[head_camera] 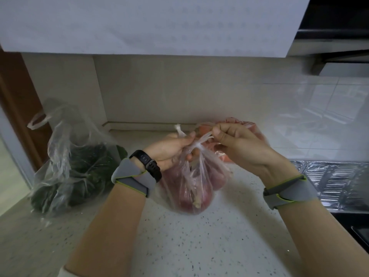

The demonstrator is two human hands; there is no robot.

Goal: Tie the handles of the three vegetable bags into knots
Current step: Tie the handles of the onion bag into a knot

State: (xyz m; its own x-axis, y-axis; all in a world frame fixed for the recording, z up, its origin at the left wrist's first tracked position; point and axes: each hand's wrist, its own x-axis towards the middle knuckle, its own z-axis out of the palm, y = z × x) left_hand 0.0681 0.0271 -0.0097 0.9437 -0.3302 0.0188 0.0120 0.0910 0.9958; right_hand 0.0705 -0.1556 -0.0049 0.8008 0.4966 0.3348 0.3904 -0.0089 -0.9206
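While both hands are working above it, the bag of red vegetables (191, 188) is standing upright on the speckled bench (199, 246), its long axis running from the rounded bottom nearest the person up to the gathered neck. The left hand (169, 150) is pinching one twisted handle (179, 130), whose free end is pointing up and away toward the wall. The right hand (237, 142) is clenching the other handle (205, 137), pulling it out sideways from the neck. The two handles are crossing at a tight bunch between the hands, just above the bag's body, so the bag is hanging below and between both hands. Behind the red bag, partly hidden by the right hand, another pinkish bag (249, 128) is lying on the bench. Well to the left of the red bag, a clear bag of dark green leaves (73, 166) is sitting with its handles loose and one loop (38, 120) sticking up.
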